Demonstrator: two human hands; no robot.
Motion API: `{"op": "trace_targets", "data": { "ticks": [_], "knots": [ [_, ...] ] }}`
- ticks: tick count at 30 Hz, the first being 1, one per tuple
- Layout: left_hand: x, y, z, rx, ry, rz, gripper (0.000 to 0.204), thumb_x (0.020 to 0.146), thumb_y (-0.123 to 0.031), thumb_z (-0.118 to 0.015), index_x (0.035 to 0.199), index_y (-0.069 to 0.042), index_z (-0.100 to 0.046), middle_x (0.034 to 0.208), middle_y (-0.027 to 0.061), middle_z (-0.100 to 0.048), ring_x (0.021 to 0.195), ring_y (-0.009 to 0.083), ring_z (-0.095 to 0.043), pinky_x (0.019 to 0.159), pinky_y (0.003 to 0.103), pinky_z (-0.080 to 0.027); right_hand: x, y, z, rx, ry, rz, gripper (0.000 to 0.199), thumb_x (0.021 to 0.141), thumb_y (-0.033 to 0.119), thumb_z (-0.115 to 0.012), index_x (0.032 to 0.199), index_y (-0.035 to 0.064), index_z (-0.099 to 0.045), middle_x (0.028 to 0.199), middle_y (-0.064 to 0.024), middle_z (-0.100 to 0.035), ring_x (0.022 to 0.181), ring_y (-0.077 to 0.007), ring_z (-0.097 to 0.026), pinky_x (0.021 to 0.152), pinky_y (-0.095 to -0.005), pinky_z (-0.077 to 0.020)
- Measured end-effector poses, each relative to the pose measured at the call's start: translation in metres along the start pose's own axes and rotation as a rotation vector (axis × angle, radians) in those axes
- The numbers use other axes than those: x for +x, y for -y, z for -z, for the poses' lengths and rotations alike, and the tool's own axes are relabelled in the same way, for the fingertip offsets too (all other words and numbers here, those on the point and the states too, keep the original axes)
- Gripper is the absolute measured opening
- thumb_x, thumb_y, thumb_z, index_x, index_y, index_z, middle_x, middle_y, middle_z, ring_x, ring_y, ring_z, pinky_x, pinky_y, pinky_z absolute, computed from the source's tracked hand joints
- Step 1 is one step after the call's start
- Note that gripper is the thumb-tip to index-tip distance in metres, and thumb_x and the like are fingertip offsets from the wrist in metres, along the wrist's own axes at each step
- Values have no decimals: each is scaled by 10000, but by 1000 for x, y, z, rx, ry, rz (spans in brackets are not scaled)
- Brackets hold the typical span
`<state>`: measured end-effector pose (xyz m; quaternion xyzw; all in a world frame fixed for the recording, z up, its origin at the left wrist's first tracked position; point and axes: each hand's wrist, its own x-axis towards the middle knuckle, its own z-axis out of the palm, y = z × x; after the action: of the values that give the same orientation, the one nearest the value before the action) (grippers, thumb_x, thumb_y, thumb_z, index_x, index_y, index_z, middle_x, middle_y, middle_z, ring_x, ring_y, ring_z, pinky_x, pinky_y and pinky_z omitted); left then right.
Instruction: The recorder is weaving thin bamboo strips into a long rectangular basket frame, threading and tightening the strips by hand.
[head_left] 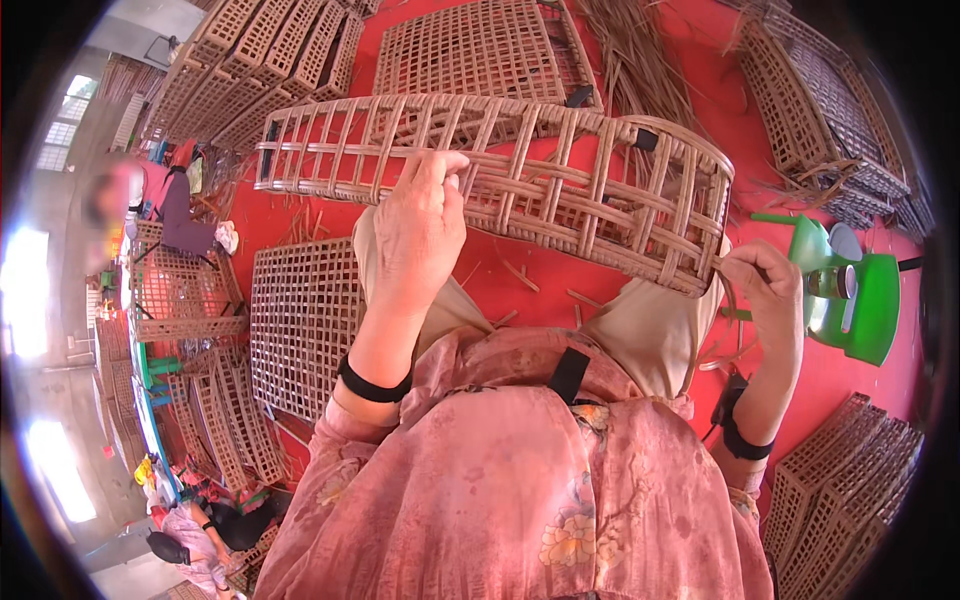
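Note:
A long, narrow basket frame (560, 185) of brown woven rattan-like strips lies across my knees, its open lattice showing red floor beneath. Near its middle, my left hand (418, 225) is closed, with index finger and thumb together at the lattice. Some of its fingers are hidden behind the palm. At the frame's right end, my right hand (768, 280) pinches a thin brown strip (728, 292) that hangs down from the corner. Small black pieces (647, 139) sit on the frame's far rim.
Woven baskets (815, 110) stand in stacks around me. A lattice panel (305, 320) lies at left. Loose strips (640, 60) are heaped ahead on the red floor (525, 265). A green stool (870, 310) with a jar stands right. Other people sit at far left.

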<state>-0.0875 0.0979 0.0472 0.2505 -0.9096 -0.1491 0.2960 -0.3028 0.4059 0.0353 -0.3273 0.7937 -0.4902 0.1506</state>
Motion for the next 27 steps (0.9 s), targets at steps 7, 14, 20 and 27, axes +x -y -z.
{"op": "trace_targets", "data": {
  "ticks": [7, 14, 20, 27],
  "knots": [
    [13, 15, 0, -125, 115, 87, 221, 912, 21, -594, 1128, -25, -603, 1002, 129, -691, 895, 254, -700, 817, 343, -566, -3, 6, -8, 3, -22, -94, 120, 882, 105, -744, 877, -1, -687, 700, 44, -555, 653, -37, -446, 594, -226, -368],
    [19, 44, 10, -374, 161, 247, 165, 922, 20, -624, 1086, 7, -610, 943, 47, -662, 886, 83, -643, 764, 246, -535, -12, 2, 15, -21, -19, -145, 116, 906, 121, -716, 893, 8, -694, 716, 46, -549, 646, -42, -450, 573, -230, -352],
    [15, 58, 12, -124, 74, 103, 133, 900, -3, -656, 1017, -44, -704, 916, 53, -660, 832, 141, -665, 738, 292, -522, -11, -7, 21, -52, -3, -92, 119, 907, 111, -711, 893, -4, -686, 727, 44, -542, 653, -47, -443, 579, -232, -349],
    [14, 55, 11, -43, 49, 71, 120, 888, -31, -647, 965, -85, -722, 922, 85, -631, 851, 253, -660, 753, 360, -522, -2, -5, 11, -9, 31, -96, 99, 905, 72, -707, 877, -14, -667, 741, 43, -536, 684, -45, -445, 610, -221, -346]
  ]
}}
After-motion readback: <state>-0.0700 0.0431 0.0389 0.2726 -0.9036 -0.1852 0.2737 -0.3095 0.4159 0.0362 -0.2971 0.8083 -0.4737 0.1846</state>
